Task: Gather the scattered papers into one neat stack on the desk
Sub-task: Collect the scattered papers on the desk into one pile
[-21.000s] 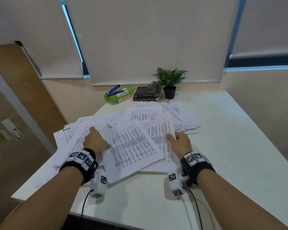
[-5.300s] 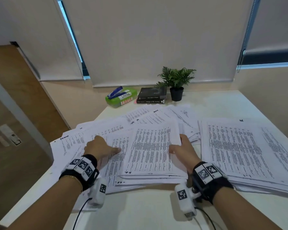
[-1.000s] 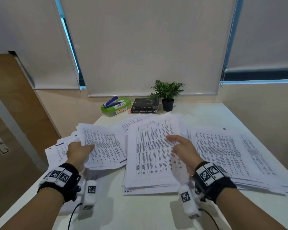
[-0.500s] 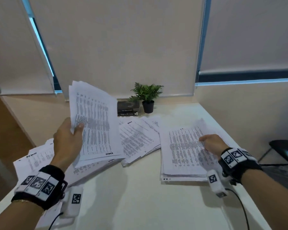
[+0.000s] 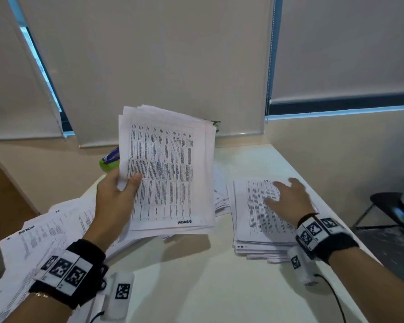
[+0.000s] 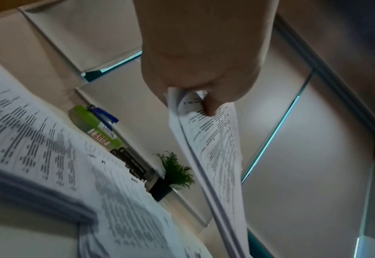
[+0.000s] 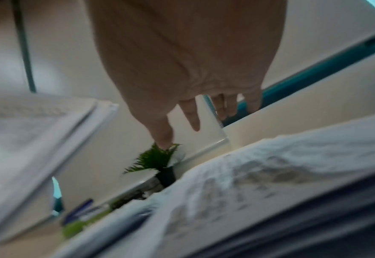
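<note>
In the middle of the head view the left hand [image 5: 116,201] pinches a bundle of printed sheets [image 5: 168,173] at its left edge, thumb on the front and fingers behind, and holds it up off the desk [image 5: 196,287], nearly upright and tilted a little to the right. The left wrist view shows the same grip from below: the thumb [image 6: 210,106] presses the top page against the curled fingers, and the bundle hangs edge-on down the frame.

At right of centre the right hand [image 5: 287,199] lies with fingers straight and spread over a stack of papers [image 5: 254,220] that rests on the desk (whether the fingertips press the top page or hover just above it I cannot tell; the right wrist view is blurred).

More loose sheets [image 5: 44,236] spread across the lower left of the frame, overlapping at odd angles, some behind the raised bundle.

Near the far edge of the desk a green box [image 6: 94,129] with a blue stapler [image 6: 103,113] on top, dark books [image 6: 131,164] and a small potted plant [image 6: 175,172] stand in a row.
</note>
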Available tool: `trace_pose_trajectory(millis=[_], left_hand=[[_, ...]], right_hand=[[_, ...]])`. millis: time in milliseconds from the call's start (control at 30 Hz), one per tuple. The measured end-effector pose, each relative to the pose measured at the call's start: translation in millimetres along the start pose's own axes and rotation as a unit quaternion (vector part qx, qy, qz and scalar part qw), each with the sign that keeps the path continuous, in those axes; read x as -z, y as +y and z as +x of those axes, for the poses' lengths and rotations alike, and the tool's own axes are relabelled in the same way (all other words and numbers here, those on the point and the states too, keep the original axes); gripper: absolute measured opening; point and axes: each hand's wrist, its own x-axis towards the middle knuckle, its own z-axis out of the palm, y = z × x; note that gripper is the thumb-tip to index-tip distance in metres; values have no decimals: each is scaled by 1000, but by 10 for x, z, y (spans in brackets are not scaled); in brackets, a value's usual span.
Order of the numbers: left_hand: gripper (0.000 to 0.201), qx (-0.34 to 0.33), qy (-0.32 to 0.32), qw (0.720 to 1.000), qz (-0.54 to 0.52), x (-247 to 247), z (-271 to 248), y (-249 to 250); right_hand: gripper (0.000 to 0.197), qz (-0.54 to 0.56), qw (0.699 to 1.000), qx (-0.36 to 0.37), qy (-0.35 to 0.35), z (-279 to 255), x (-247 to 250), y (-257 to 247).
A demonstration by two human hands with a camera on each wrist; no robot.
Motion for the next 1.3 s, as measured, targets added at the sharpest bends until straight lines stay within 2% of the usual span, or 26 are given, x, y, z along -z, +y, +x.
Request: trace_pose_trajectory(millis=[33,67,133,200,233,267,400,500,533,633,700,767,833,900,967,1000,1067,1167,1200,1233,1300], left_hand=[[22,21,-6,1000,-21,-43,-26,-20],[22,46,-12,998,-44,-87,-51,-42],[19,101,-20,991,-84,-151,-93,-94],[16,153,-28,983,-95,-180,-131,-158],[15,177,-34,979,-93,-186,-147,-208],[15,196,-40,976,-84,-184,-159,-272],[17,258,-49,964,-50,-141,-189,-543],[20,299,-69,950,-62,-135,-228,-650],[19,301,-77,949,-46,-144,-228,-669],[15,284,-88,955,-3,-198,-201,-612],[19,254,-83,963,39,-213,-143,-588],[28,214,-78,964,136,-184,-46,-654],[44,218,-89,939,251,-141,35,-708],[54,247,-109,906,326,-124,103,-779],[51,263,-116,892,349,-150,171,-850],[57,266,-119,888,355,-175,206,-885],[89,269,-135,878,372,-250,257,-907],[142,265,-212,826,450,-363,227,-897],[148,248,-246,806,477,-389,184,-872],[145,208,-279,793,500,-424,121,-829],[130,107,-331,784,513,-515,3,-775]], right_hand=[[70,97,994,37,-27,-69,-3,-141],[70,210,973,52,-80,-143,-24,-297],[65,420,883,40,-206,-261,-138,-555],[50,538,799,21,-266,-295,-316,-716],[47,568,776,24,-273,-296,-417,-768],[48,578,773,31,-260,-282,-518,-797],[53,538,825,74,-159,-304,-764,-868],[83,510,851,62,-112,-300,-904,-830],[84,508,853,63,-100,-295,-908,-814],[63,507,859,44,-60,-286,-762,-738],[45,499,866,20,-40,-226,-617,-608],[36,490,871,-10,-31,-158,-436,-428],[32,479,876,-47,-37,-118,-253,-206],[36,436,894,-83,-56,-61,-153,57],[36,388,911,-115,-76,-5,-136,257],[36,370,917,-127,-80,10,-138,330],[44,342,926,-132,-87,16,-138,406],[58,294,946,-125,-61,10,-98,442],[60,270,954,-119,-55,2,-80,446],[59,243,961,-118,-54,3,-66,458],[55,191,972,-123,-51,11,-58,471]])
